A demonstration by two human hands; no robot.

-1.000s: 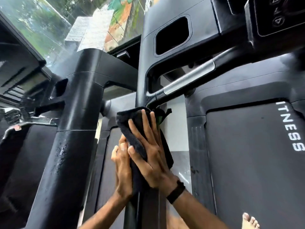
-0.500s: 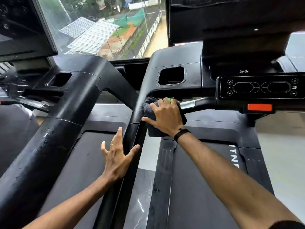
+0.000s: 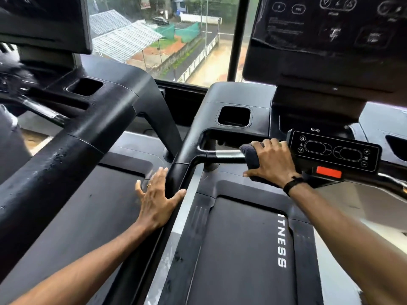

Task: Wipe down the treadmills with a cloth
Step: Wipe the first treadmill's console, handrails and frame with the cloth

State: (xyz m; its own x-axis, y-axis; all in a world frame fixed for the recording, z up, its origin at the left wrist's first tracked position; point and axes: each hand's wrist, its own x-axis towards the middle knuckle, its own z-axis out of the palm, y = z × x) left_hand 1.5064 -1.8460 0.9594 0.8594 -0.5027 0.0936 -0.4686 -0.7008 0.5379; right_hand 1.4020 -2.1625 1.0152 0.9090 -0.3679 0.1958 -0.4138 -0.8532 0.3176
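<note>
Cloth (image 3: 250,156) moved off upright onto crossbar (image 3: 226,153), right hand (image 3: 272,161) curled round it; left hand (image 3: 157,200) flat, fingers spread, bracing upright (image 3: 176,172). Handrail wiping under way.

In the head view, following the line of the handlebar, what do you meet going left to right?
Left hand resting open against the black upright post → bare silver metal handlebar section → dark grey cloth → right hand gripping it → black control panel → red rectangular stop button.
</note>
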